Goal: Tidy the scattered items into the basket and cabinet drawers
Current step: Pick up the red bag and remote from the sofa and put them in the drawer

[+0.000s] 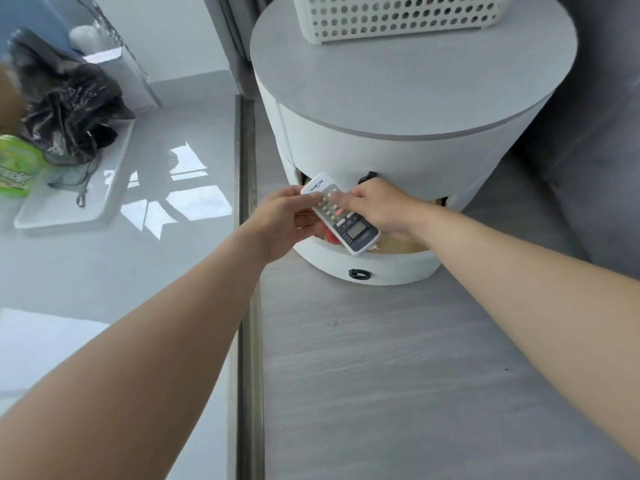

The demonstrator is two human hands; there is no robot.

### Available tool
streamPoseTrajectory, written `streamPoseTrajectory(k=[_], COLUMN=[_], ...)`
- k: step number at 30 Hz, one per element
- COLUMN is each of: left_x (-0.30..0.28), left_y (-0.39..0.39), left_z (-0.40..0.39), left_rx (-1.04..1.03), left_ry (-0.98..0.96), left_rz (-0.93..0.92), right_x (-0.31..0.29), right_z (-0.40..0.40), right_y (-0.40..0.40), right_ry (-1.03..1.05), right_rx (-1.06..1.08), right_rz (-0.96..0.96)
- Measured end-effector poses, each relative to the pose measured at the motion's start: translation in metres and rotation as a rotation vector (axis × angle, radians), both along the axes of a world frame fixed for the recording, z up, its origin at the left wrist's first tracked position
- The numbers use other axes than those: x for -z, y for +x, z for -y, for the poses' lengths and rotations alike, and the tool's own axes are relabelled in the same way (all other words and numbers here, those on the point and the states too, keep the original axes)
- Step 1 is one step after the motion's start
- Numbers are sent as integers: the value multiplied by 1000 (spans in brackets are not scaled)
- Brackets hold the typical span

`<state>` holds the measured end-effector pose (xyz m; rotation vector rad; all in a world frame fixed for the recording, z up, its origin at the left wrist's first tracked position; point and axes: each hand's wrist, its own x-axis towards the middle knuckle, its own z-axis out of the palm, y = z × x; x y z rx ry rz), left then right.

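A white remote control (341,213) with a small screen and rows of buttons hangs tilted over the pulled-out lower drawer (388,266) of a round white cabinet (391,147). My left hand (287,221) holds it from the left edge, fingers curled under it. My right hand (379,206) grips it from the right, fingertips on the buttons. Something red shows inside the drawer under the remote. A white perforated basket (398,19) stands on the cabinet's grey top at the back.
A black ring pull (359,274) sits on the drawer front. On the glossy floor to the left lies a white tray (104,188) with a black bag (69,109) and a green packet (17,168). A grey sofa (595,140) flanks the cabinet at right.
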<state>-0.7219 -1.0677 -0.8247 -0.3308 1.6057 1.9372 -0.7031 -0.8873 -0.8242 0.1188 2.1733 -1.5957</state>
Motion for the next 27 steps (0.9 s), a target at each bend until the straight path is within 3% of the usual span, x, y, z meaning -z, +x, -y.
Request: streamPoseTrajectory(k=[2,3,6,10,16,19,22,27], left_x=[5,9,19,28,42,42,40,34], left_y=[-5,-9,-20,-20,-19,-19,-18,-15], left_z=[15,20,27,18,18,20,19,14], left_rx=[-121,-200,-360,-269,-291,-289,-299,-333], left_ry=[-48,-123,-319,-395,-358,-350,-340,-338], left_rz=[-4,-10,-7,3,23,11,8,21], right_x=[18,28,52,79,116,123,124,114], right_z=[10,13,21,24,22,25,23,8], right_y=[-4,-8,-18,-29,-58,-56,-59,-46], right_ry=[-96,-24,448,629,859,958,927,623], right_rx=[60,64,-45,-371,-479,-371,-347,-204], right_rz=[112,132,140,249,52,-66,-31,-120])
